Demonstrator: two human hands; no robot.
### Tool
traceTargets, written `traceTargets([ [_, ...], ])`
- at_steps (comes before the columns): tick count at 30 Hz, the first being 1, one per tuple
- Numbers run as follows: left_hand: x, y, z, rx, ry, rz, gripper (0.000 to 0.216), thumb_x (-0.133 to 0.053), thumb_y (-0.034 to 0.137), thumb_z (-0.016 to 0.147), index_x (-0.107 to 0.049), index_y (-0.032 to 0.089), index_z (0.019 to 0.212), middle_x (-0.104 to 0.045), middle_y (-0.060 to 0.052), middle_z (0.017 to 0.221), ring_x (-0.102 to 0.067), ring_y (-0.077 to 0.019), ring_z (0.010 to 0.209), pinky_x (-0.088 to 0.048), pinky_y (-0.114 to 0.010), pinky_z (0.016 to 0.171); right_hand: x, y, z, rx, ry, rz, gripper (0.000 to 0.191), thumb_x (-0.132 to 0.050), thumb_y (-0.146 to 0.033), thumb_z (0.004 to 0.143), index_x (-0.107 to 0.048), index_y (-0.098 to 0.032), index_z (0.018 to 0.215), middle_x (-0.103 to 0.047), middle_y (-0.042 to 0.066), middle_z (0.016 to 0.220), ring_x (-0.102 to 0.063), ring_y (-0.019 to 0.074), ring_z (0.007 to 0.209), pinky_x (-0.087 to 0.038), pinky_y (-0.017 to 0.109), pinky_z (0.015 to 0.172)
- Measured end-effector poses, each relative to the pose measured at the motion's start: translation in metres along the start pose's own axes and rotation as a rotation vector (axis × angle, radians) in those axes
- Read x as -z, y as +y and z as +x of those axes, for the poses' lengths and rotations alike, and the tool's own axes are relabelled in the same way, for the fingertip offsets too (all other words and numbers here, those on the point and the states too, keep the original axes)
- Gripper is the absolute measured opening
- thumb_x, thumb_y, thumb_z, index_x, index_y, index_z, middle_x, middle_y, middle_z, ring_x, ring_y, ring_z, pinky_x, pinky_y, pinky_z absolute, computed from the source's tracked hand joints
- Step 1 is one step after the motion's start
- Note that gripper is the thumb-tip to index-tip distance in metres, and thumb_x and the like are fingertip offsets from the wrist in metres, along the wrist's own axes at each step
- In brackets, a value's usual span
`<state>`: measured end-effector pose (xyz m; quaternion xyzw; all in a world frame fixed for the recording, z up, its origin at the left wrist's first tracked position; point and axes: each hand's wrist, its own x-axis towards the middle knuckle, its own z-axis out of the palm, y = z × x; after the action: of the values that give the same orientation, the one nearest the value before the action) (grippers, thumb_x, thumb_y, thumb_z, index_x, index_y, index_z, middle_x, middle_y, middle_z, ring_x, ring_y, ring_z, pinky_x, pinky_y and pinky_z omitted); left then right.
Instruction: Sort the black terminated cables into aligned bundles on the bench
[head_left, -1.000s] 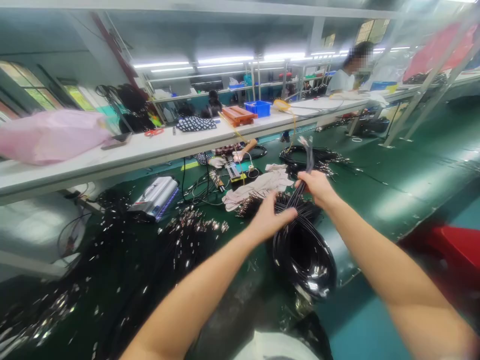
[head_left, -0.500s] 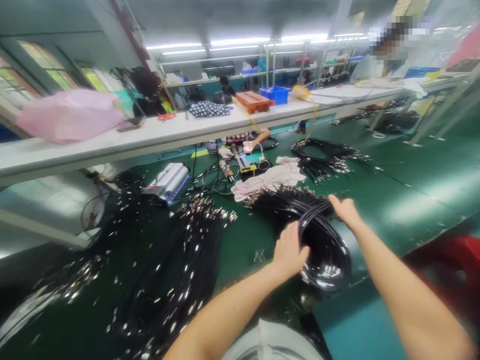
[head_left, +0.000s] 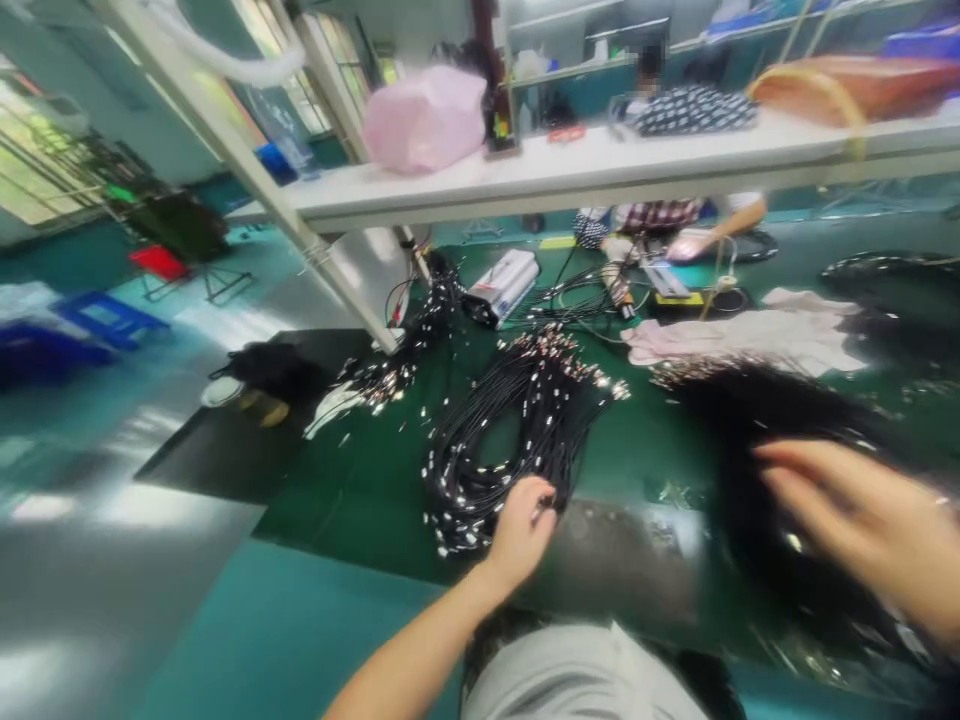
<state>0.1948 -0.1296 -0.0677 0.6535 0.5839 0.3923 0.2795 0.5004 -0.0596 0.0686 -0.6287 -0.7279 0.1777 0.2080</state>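
Note:
My left hand (head_left: 521,535) is at the near right side of a looped bundle of black cables (head_left: 465,480) with shiny metal ends. Its fingers are curled closed on some of the cables at the edge. My right hand (head_left: 862,525), smeared by motion, hovers over a second black cable bundle (head_left: 757,410) on the right. Its fingers reach leftward, somewhat apart, with nothing visible between them. That bundle is blurred and partly hidden under the hand.
A pinkish cloth (head_left: 742,335) and a silver box-shaped device (head_left: 506,280) lie farther back on the green mat (head_left: 360,500). Across the bench, another person's hand (head_left: 690,245) is at work. A raised white shelf (head_left: 585,180) carries a pink bag (head_left: 424,120).
The view has swung left. My left hand has left the right-hand coil and closed on the middle cable bundle. My right hand has come off the coil's far side and is nearer the camera.

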Motion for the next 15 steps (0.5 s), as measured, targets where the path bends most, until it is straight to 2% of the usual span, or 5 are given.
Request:
traceTargets([
  [3, 0.062, -0.049, -0.04, 0.138, 0.241, 0.087, 0.02, -0.041, 0.017, 0.08, -0.055, 0.018, 0.095, -0.053, -0.009, 0.103, -0.048, -0.0201, 0.101, -0.041, -0.039, 0.088, -0.103, -0.091, 0.001, 0.452, -0.433, 0.106, 0.02, -0.043, -0.032, 0.08, -0.059, -0.024, 0.089, -0.063, 0.008, 0.087, -0.057, 0.0235, 0.079, -0.046, 0.038, 0.072],
  [6, 0.106, -0.083, -0.07, 0.24, 0.381, 0.132, 0.019, -0.041, 0.02, 0.081, -0.054, 0.018, 0.094, -0.052, -0.009, 0.101, -0.049, -0.0202, 0.098, -0.042, -0.038, 0.084, -0.205, -0.164, -0.005, 0.587, -0.533, 0.071, 0.024, -0.045, -0.027, 0.08, -0.057, -0.017, 0.099, -0.062, 0.01, 0.093, -0.055, 0.0227, 0.089, -0.042, 0.035, 0.079],
  [8, 0.124, -0.099, -0.084, 0.287, 0.403, 0.12, 0.019, -0.04, 0.022, 0.082, -0.054, 0.018, 0.095, -0.051, -0.009, 0.101, -0.049, -0.02, 0.098, -0.043, -0.037, 0.084, -0.257, -0.201, -0.011, 0.543, -0.522, -0.025, 0.037, -0.056, -0.035, 0.072, -0.053, -0.012, 0.102, -0.06, 0.014, 0.097, -0.053, 0.027, 0.093, -0.038, 0.038, 0.081],
  [11, 0.137, -0.116, -0.094, 0.293, 0.386, 0.088, 0.019, -0.039, 0.021, 0.082, -0.053, 0.019, 0.094, -0.051, -0.009, 0.101, -0.049, -0.02, 0.099, -0.043, -0.037, 0.084, -0.302, -0.23, -0.015, 0.412, -0.509, -0.132, 0.042, -0.064, -0.037, 0.065, -0.052, -0.011, 0.095, -0.06, 0.016, 0.092, -0.054, 0.0296, 0.088, -0.038, 0.039, 0.077],
  [15, 0.147, -0.132, -0.09, 0.246, 0.337, 0.04, 0.019, -0.039, 0.019, 0.082, -0.053, 0.019, 0.095, -0.051, -0.009, 0.101, -0.049, -0.0196, 0.099, -0.042, -0.037, 0.085, -0.302, -0.229, -0.006, 0.401, -0.563, -0.112, 0.013, -0.057, -0.028, 0.073, -0.052, -0.018, 0.079, -0.061, 0.005, 0.077, -0.057, 0.0192, 0.072, -0.04, 0.028, 0.063],
])
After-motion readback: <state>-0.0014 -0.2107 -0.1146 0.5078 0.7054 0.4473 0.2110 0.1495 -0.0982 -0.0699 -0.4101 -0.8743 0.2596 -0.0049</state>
